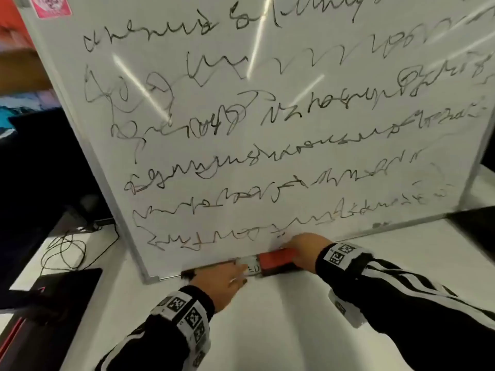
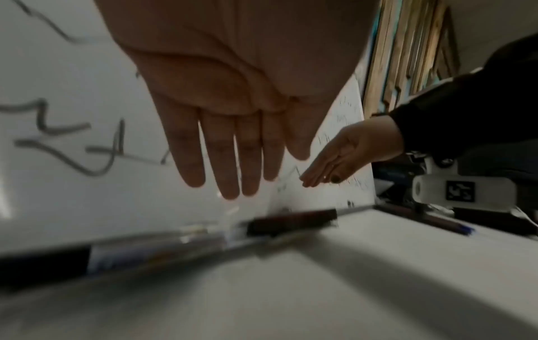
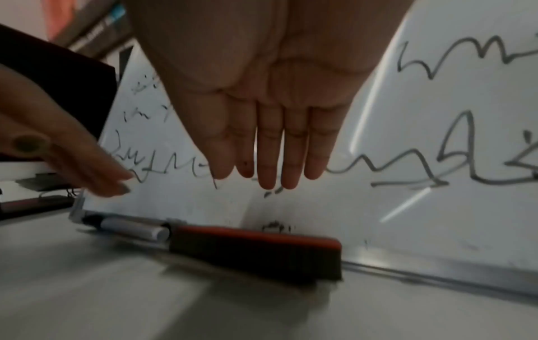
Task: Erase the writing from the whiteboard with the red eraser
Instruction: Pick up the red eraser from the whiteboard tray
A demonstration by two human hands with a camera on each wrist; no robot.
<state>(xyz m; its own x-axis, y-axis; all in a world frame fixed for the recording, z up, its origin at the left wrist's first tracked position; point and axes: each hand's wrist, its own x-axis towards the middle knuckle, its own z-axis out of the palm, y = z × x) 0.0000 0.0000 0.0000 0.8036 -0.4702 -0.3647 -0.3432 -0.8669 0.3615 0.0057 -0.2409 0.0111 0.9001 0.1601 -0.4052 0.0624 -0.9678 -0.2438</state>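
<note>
Red eraser (image 1: 278,259) lies on the table (image 1: 281,317) against the whiteboard (image 1: 267,116) at its six o'clock edge (marker (image 1: 249,266) at nine o'clock). Right hand (image 1: 308,250) and left hand (image 1: 222,279) hover flat-fingered, grasping nothing.

Glossy whiteboard (image 1: 308,162) in brushed-metal frame, matt white table (image 1: 281,317), red eraser (image 1: 278,259) perhaps plastic-backed
</note>
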